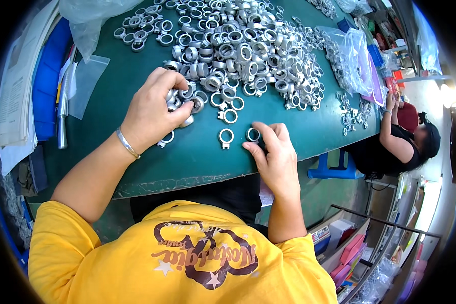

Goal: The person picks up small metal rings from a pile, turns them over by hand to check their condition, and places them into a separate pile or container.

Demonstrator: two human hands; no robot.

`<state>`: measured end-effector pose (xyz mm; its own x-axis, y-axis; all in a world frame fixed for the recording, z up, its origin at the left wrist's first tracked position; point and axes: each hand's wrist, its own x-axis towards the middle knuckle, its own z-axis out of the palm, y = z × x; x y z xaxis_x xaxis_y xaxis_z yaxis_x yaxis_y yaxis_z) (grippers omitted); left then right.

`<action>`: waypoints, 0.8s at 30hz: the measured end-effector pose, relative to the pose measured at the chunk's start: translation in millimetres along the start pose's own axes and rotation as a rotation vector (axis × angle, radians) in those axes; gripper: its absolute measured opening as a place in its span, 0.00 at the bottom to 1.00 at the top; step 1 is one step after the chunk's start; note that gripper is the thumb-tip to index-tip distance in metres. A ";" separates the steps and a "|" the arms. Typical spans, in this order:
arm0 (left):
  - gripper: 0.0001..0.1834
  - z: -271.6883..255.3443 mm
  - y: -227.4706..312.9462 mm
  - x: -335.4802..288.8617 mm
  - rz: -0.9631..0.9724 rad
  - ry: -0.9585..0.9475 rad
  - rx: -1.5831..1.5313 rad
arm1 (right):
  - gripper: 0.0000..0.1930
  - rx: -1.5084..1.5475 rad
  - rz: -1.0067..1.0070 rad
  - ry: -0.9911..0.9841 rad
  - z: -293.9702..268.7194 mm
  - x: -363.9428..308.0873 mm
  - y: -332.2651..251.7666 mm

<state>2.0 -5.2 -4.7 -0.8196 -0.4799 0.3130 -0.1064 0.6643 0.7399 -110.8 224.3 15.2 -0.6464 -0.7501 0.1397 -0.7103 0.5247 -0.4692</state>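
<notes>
A large heap of silver metal ring clamps (pixel 238 48), each with a small lug, covers the far middle of the green table (pixel 137 177). At the heap's near left edge my left hand (pixel 154 109) curls over several rings, with thumb and fingers closing around them; which ones it grips is partly hidden. My right hand (pixel 276 157) pinches one ring clamp (pixel 253 135) between thumb and forefinger, close to the tabletop. Just left of it, a single ring clamp (pixel 226 138) lies flat. Another ring (pixel 167 138) lies below my left hand, partly covered.
A blue bin (pixel 48 86), papers (pixel 23 81) and a clear plastic bag (pixel 88 83) sit along the left. More small rings (pixel 352 114) lie at the right, near a purple tray (pixel 370 76). Beyond, a person in black (pixel 397 139) works beside a blue stool (pixel 334 167).
</notes>
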 end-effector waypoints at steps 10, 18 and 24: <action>0.15 -2.1 2.3 0.7 -0.023 -0.026 0.008 | 0.16 0.977 0.204 0.023 6.9 -11.4 7.6; 0.15 -0.5 0.5 0.0 0.002 0.003 -0.011 | 0.11 1.604 0.257 -0.054 13.2 -17.7 19.1; 0.15 0.7 0.4 0.3 0.001 0.003 -0.017 | 0.09 1.902 0.370 -0.113 14.5 -19.9 20.9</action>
<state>1.3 -4.7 -4.8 -0.8182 -0.4808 0.3154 -0.0960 0.6551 0.7494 -108.8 244.4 -10.0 -0.5964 -0.7814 -0.1836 0.6688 -0.3573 -0.6520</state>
